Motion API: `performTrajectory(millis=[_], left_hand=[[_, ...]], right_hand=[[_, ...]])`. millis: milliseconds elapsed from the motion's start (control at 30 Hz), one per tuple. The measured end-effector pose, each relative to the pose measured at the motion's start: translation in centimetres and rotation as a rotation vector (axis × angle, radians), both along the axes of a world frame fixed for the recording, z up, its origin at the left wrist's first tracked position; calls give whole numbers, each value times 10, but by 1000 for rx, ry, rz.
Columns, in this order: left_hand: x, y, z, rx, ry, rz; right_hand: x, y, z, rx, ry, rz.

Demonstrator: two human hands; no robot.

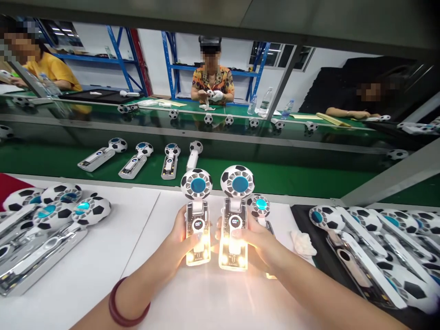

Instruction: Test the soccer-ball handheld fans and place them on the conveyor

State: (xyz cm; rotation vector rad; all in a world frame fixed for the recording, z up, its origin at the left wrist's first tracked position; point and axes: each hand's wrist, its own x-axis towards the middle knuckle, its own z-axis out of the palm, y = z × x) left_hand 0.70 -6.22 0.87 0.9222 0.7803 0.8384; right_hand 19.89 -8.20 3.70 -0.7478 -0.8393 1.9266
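Observation:
My left hand (180, 233) is closed round a soccer-ball-headed device (198, 220), its thumb on the front below a round display. Beside it, my right hand (259, 238) holds a second such device (234, 224), thumb also on the front. Both are upright and apart, with blue discs in their ball heads, "100" on the displays and warm lights glowing at their lower ends. Behind my right hand stands or lies another device (261, 206) with a bright blue disc, its lower part mostly hidden. A crumpled white cloth (303, 243) lies to the right.
Several devices lie on the white table (137, 256) at left; several more fill a black tray (299, 215) at right. Beyond, a green conveyor (268, 169) carries devices. A metal post (388, 176) slants at right. People sit across the line.

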Motion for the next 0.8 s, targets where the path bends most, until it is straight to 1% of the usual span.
performTrajectory(millis=[67, 133, 300, 367, 600, 700, 800], left_hand=[[0, -1, 0, 15, -29, -10], [1, -2, 1, 30, -53, 7], [4, -5, 7, -3, -68, 51], [5, -5, 7, -9, -64, 68], [4, -4, 3, 2, -40, 82], [4, -3, 2, 15, -89, 67], [4, -3, 2, 7, -112, 71]], right_hand=[[0, -1, 0, 13, 10, 10], [-1, -2, -1, 26, 5, 3], [-1, -3, -2, -34, 16, -20], [-2, -3, -3, -27, -1, -25], [-2, -3, -4, -21, 8, -2], [-1, -3, -2, 23, 35, 42], [0, -3, 1, 35, -5, 38]])
